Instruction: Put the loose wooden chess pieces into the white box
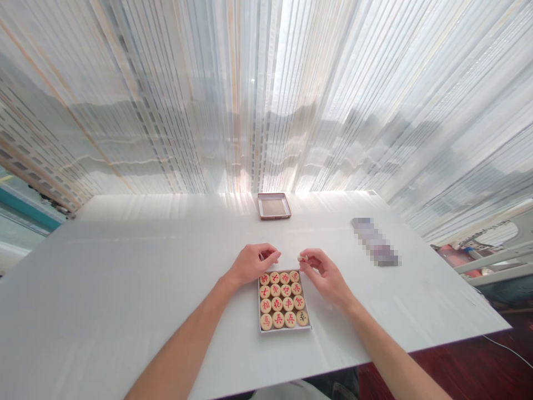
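A shallow square box (285, 330) with a light rim lies on the table in front of me, filled with rows of round Chinese chess pieces (276, 304). Most carry red characters; the front right chess piece (302, 318) has a black one. Just beyond the box's far right corner, my right hand (325, 275) pinches a single chess piece (302, 258) between thumb and fingers, above the table. My left hand (252, 262) is at the far left corner, its fingers curled and closed; whatever may be inside them is hidden.
The white table (125, 289) runs up to a sheer striped curtain (233, 111). Near its far edge lies a shallow tray-like box lid (274, 208). To the right is a blurred flat object (377, 241). A white cable (506, 347) shows beyond the table's right edge.
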`<state>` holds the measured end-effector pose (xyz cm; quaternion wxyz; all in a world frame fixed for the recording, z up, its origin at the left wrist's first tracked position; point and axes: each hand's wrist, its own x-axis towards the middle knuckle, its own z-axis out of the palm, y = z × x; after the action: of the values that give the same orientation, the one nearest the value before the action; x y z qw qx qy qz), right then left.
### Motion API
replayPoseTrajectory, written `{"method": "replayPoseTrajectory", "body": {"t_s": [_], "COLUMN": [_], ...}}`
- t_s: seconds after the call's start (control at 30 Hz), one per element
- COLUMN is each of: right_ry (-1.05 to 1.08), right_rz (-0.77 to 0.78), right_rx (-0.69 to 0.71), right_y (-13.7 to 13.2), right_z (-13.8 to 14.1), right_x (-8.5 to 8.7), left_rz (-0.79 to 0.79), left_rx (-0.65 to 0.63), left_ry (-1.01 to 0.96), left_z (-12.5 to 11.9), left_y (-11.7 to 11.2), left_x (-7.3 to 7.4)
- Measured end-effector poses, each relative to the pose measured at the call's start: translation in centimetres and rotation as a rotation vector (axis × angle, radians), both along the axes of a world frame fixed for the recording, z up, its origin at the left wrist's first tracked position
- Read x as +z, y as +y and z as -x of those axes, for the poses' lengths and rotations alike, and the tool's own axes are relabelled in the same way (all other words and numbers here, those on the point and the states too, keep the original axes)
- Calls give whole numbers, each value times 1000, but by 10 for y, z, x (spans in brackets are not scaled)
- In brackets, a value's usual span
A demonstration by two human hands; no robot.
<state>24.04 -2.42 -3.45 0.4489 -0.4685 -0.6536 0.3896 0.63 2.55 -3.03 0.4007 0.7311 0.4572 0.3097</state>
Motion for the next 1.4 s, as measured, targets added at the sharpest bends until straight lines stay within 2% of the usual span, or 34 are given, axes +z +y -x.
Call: {"method": "replayPoseTrajectory", "body": {"t_s": [0.2,0.4,0.83,1.4], "right_ry": [1,-54,-135,-69], "right_rz": [21,53,103,38], "right_rx": [-66,-131,-161,-229], "right_y": [-55,-82,-85,-89], "right_z": [-14,-15,-8,-4], "right_x": [-15,-25,-16,-17], "left_rz": [-3,6,-8,-6], "left_rx": [11,9,14,17], "left_ry": [3,6,23,17], "left_z": [0,1,0,0], "left_y": [0,-1,-2,-2], "left_x": [-3,-1,1,1]}}
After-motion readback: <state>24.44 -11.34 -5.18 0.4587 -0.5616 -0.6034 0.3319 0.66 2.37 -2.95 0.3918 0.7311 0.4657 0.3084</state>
